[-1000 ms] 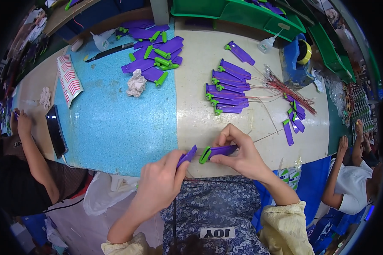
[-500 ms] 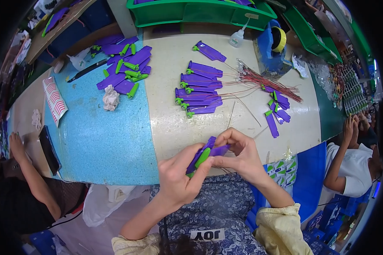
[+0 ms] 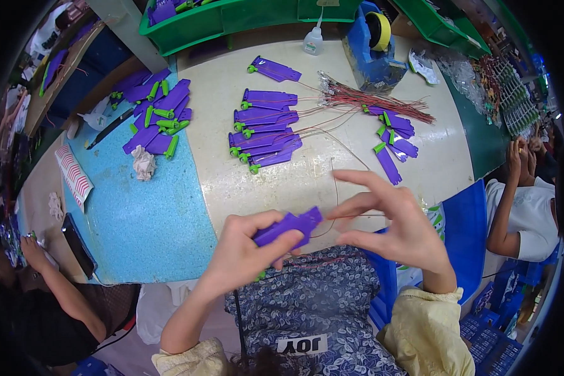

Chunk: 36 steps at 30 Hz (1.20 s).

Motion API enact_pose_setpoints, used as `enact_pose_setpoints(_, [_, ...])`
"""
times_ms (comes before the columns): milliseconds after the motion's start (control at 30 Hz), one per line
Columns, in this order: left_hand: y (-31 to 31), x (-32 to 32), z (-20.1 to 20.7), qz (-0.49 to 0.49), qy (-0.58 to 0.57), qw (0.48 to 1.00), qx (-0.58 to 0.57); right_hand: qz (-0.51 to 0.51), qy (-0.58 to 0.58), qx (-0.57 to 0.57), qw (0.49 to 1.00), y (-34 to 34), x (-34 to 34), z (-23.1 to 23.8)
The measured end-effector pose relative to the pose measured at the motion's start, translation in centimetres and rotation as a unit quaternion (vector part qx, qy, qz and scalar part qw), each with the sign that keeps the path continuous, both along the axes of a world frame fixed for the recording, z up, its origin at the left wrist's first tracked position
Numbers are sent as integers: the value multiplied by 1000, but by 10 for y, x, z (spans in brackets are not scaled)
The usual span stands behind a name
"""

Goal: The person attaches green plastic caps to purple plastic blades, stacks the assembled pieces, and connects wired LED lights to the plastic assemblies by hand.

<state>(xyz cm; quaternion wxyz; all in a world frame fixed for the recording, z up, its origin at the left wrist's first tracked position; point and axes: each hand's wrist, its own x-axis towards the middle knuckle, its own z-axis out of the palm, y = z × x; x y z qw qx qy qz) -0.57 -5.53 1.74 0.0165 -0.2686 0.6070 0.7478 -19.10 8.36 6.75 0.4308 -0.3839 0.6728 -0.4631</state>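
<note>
My left hand (image 3: 241,254) is closed around a flat purple plastic piece (image 3: 302,225), thumb on top, over the near edge of the table. A bit of green shows below that hand. Thin wires (image 3: 330,227) run from the piece's far end toward my right hand (image 3: 401,229), whose fingers are spread apart beside them. Ahead of my hands lies a column of similar purple pieces (image 3: 271,139) with green ends and red wires. A bundle of red wires (image 3: 382,103) rests farther right, with more purple and green pieces (image 3: 388,163) below it.
A pile of purple and green pieces (image 3: 160,116) lies on the blue mat (image 3: 131,213), near crumpled paper (image 3: 143,164). At the back are a glue bottle (image 3: 313,41), a blue tape dispenser (image 3: 371,62) and a green bin (image 3: 232,25). People's arms (image 3: 66,291) show at both sides.
My right hand has let go of the purple piece and moved right, opening its fingers. My left hand has turned the piece, showing its flat purple face. The whole view has shifted slightly.
</note>
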Motion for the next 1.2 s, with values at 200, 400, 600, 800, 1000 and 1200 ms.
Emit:
enact_pose_setpoints(200, [-12, 1, 0, 55, -44, 979, 189, 78, 207, -132, 966, 3, 35, -10])
enact_pose_setpoints(400, [-26, 10, -3, 75, -130, 928, -341, 16, 301, -92, 949, -36, 13, -56])
enact_pose_setpoints(600, [-13, 3, -18, 9, -48, 835, -548, -39, 411, -138, 900, -11, 16, -104])
enact_pose_setpoints(800, [-2, 30, -13, -49, 29, 836, -546, -223, 489, 82, 839, 60, -58, -101])
enact_pose_setpoints(1000, [9, 27, -20, -115, 35, 825, -551, -107, 214, -67, 968, 4, -32, -50])
enact_pose_setpoints(1200, [16, 27, -19, -85, 51, 803, -588, 146, 243, -117, 952, -74, -31, -77])
